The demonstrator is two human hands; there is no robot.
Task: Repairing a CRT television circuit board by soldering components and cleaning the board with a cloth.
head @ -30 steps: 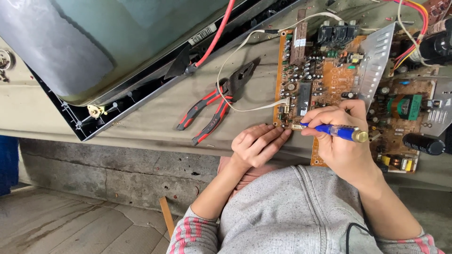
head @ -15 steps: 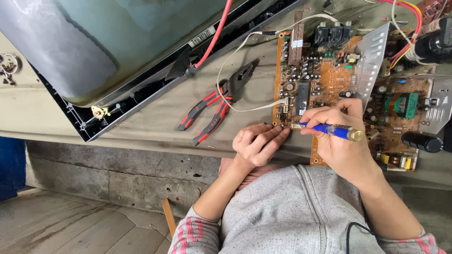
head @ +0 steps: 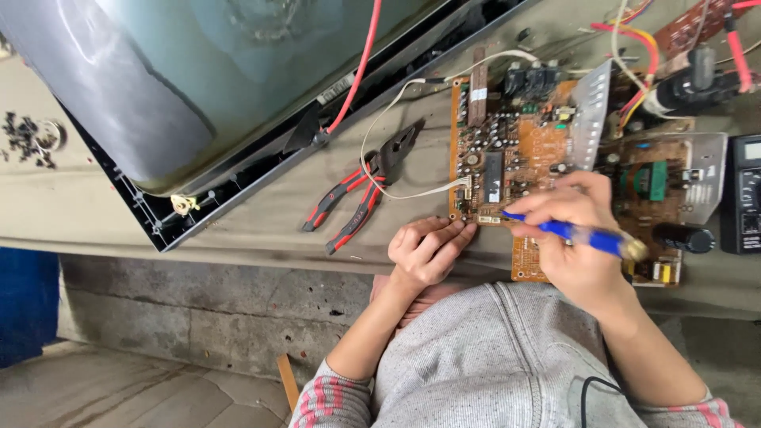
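Observation:
An orange circuit board (head: 539,150) crowded with components lies on the workbench. My right hand (head: 575,238) grips a blue-handled tool (head: 587,236) like a pen, its thin tip touching the board's near edge. My left hand (head: 426,250) rests with curled fingers against the board's near left corner, fingertips on its edge, holding nothing. Grey sweatshirt sleeves with striped cuffs fill the bottom of the view.
Red-and-black pliers (head: 361,190) lie left of the board. A large picture tube in its black frame (head: 158,87) fills the upper left, a red lead (head: 357,71) running from it. A black meter (head: 743,194) sits at right. Screws (head: 28,136) lie scattered far left.
The view has shifted slightly. My right hand has nudged the tool tip a little along the board's edge; my left hand stays in place.

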